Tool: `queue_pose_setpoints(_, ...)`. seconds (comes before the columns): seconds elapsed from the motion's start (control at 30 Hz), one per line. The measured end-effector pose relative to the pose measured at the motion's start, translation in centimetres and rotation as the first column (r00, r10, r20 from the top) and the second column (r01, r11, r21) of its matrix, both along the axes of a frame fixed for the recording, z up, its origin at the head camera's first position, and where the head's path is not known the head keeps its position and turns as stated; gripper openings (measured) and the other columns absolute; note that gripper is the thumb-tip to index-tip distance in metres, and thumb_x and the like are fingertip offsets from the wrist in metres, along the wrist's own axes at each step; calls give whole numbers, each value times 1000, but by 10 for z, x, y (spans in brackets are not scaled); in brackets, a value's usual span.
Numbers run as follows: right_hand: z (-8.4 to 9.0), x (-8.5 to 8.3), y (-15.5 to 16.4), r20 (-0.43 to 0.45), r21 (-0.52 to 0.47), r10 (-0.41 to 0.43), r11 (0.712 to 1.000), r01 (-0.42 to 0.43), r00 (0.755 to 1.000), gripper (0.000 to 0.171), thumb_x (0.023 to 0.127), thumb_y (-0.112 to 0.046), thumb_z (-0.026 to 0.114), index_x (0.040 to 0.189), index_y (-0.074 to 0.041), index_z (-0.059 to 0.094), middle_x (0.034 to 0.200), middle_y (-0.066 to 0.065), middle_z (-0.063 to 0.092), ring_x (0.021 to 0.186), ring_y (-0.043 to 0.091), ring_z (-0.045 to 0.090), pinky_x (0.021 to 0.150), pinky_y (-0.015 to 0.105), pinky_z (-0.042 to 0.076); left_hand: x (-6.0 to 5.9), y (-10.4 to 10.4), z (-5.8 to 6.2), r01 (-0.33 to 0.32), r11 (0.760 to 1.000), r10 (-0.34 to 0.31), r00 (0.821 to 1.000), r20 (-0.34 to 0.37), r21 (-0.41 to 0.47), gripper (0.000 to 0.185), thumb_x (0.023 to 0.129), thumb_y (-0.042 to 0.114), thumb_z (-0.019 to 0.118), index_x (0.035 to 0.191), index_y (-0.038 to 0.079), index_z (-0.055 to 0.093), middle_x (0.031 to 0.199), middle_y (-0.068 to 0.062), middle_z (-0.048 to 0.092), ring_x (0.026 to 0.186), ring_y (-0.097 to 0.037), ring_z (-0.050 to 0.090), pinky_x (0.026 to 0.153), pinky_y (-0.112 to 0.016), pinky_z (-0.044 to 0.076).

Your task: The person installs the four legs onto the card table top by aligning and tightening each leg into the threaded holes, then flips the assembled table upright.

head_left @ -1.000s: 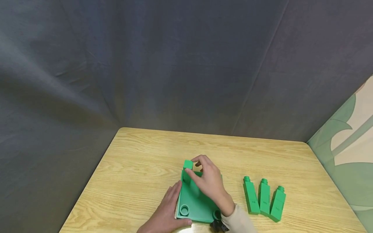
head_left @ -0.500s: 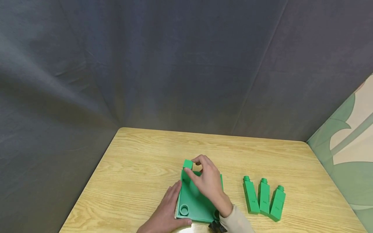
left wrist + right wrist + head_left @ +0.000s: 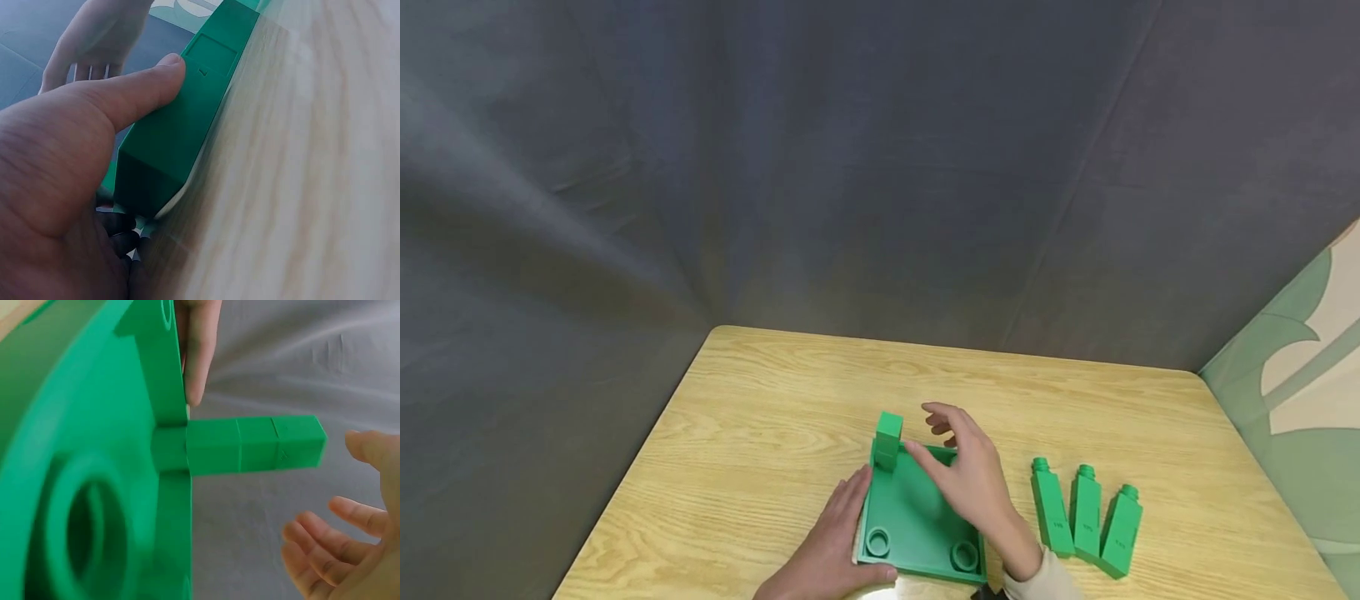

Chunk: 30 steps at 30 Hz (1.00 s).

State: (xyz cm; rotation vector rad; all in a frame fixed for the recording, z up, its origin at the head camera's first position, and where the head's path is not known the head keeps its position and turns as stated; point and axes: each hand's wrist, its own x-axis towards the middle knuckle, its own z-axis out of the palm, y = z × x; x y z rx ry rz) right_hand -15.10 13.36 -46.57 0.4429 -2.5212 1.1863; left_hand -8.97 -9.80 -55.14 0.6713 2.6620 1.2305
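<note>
A shallow square green tray (image 3: 917, 504) with raised edges lies on the table. Round sockets (image 3: 877, 542) show in its two front corners. An upright green square post (image 3: 888, 435) stands in its far left corner; the right wrist view shows the post (image 3: 250, 445) seamed into sections. My left hand (image 3: 823, 537) grips the tray's front left corner, thumb along the front wall (image 3: 187, 106), fingers along the left side. Just right of the post, my right hand (image 3: 973, 479) hovers over the tray with fingers apart, touching nothing. The far right corner is partly hidden behind it.
Three more green posts (image 3: 1086, 512) with threaded ends lie side by side on the table, right of the tray. The wooden table (image 3: 760, 417) ends at a dark curtain (image 3: 850, 208) behind and to the left. A patterned panel (image 3: 1315, 417) borders the right.
My right hand has let go of the post and moved right, away from it. The post stays upright in the corner. My left hand has kept its grip on the tray.
</note>
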Motion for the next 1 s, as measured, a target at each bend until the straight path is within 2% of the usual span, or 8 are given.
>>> queue_pose_setpoints(0.27, -2, 17, 39, -94, -8, -91, 996, 91, 991, 50, 89, -21, 81, 135, -22, 62, 113, -6, 67, 96, 16, 66, 76, 35, 55, 0, 0, 0, -8, 1000, 8, 999, 49, 7, 129, 77, 70, 76, 166, 15, 0, 171, -11, 13, 154, -46, 13, 115, -71, 23)
queue_pose_setpoints(0.5, -12, 44, 69, -94, -55, -189, 981, 184, 978, 51, 88, -8, 80, 135, -19, 62, 111, -6, 67, 96, 14, 63, 81, 15, 47, 0, 1, 0, -13, 1000, 13, 999, 43, 0, 130, 76, 70, 76, 165, 14, -1, 171, -13, 13, 153, -47, 14, 115, -71, 22)
queue_pose_setpoints(0.6, -18, 56, 82, -95, -64, -241, 970, 236, 966, 52, 86, -4, 81, 134, -16, 63, 109, -2, 68, 95, 10, 62, 82, 12, 46, 1, 1, 0, -16, 1000, 16, 998, 63, 4, 131, 76, 70, 76, 166, 15, -1, 171, -12, 11, 154, -46, 12, 116, -71, 21)
queue_pose_setpoints(0.7, -23, 66, 95, -66, -71, -293, 955, 288, 954, 52, 86, -1, 80, 134, -14, 63, 110, 0, 69, 95, 6, 61, 83, 13, 46, 1, 2, 0, -23, 1000, 22, 997, 78, 8, 131, 75, 71, 77, 166, 16, -1, 171, -11, 11, 154, -45, 11, 116, -70, 22)
queue_pose_setpoints(0.8, -27, 74, 106, -18, -93, -354, 932, 351, 935, 50, 86, 0, 80, 132, -12, 64, 109, -5, 69, 94, 5, 62, 81, 15, 47, 2, 2, -1, -33, 999, 33, 997, 72, -4, 132, 74, 73, 76, 166, 17, 0, 171, -10, 12, 155, -43, 12, 116, -69, 24)
queue_pose_setpoints(1.0, -33, 82, 121, 52, -107, -462, 879, 465, 885, 45, 89, -3, 78, 131, -13, 65, 106, -2, 70, 90, -1, 60, 73, 15, 45, 2, 2, -1, -36, 999, 36, 997, 62, -3, 132, 73, 73, 76, 166, 16, 1, 171, -11, 12, 154, -44, 13, 115, -70, 24)
